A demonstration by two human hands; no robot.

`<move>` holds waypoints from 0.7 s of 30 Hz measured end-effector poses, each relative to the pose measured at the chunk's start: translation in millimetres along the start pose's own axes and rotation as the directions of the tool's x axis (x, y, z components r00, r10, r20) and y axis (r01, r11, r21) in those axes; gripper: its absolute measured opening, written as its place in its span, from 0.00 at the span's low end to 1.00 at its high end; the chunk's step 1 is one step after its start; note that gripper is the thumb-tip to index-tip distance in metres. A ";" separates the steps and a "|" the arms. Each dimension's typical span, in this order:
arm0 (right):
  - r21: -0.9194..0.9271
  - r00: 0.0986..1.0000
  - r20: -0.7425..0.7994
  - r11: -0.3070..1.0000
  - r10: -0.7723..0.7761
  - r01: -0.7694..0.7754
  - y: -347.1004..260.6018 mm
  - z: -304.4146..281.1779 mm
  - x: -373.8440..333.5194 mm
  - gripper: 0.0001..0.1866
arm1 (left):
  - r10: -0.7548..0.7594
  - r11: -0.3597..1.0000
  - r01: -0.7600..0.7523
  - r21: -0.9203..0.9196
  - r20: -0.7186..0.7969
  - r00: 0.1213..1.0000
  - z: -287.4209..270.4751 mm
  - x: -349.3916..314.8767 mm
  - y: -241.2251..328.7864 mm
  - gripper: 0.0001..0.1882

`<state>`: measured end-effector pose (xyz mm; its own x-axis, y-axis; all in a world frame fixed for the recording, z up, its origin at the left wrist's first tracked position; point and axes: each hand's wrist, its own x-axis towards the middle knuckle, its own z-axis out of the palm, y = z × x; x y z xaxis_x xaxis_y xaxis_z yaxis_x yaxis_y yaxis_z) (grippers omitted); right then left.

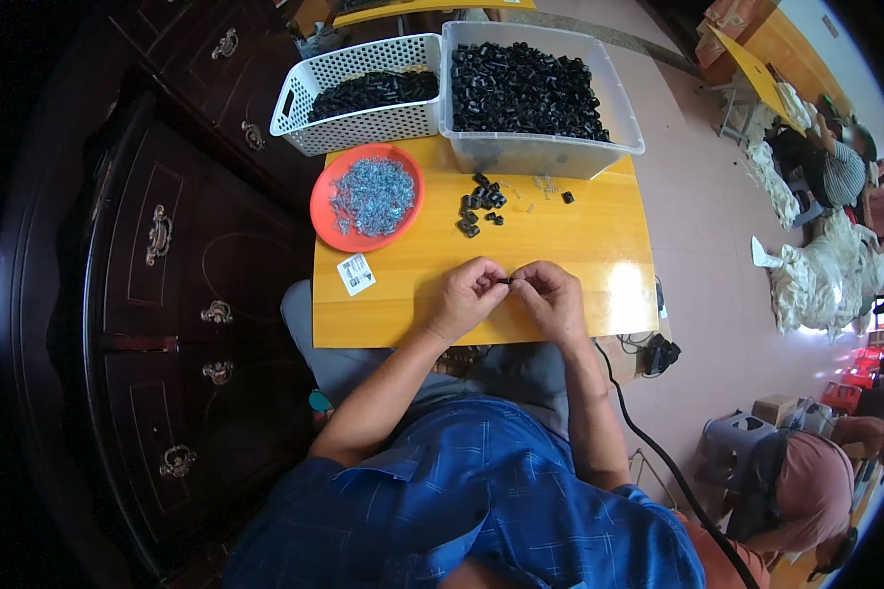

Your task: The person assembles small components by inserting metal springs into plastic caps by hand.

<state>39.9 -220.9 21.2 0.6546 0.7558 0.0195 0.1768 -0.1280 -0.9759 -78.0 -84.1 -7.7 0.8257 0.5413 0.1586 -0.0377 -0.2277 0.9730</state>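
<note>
One small black piece (504, 281) in a closed fingertip pinch between left hand (466, 297) and right hand (554, 301). Finished or not, impossible to tell; plenty seemingly to go: loose black parts (476, 202) just beyond the grip, bin (521, 152) and basket (363, 131) of more farther out, red plate (320, 210) of metal bits (373, 196) beyond to the left. Long axis apparently side to side, hand to hand; pointing end too hidden to tell.
</note>
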 end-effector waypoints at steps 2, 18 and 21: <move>-0.037 1.000 0.008 0.999 -0.011 0.011 -1.2 -2.9 0.2 0.04 | -0.017 1.000 0.017 -0.007 0.013 1.000 0.4 -0.2 -2.0 0.08; 0.243 0.968 0.196 0.948 0.158 -0.204 3.0 -4.5 14.2 0.07 | -0.014 0.992 0.026 -0.125 0.098 0.995 -5.8 1.2 -5.9 0.07; 0.255 0.985 0.079 0.952 0.153 -0.168 1.3 3.5 39.8 0.06 | -0.079 0.936 0.108 -0.335 0.101 0.992 -6.6 3.2 -9.0 0.08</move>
<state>63.6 -188.7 20.0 0.6138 0.7756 -0.1474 -0.1296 -0.0851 -0.9879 -78.7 -75.0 -14.8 0.8789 0.4727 0.0638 -0.1344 0.1172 0.9840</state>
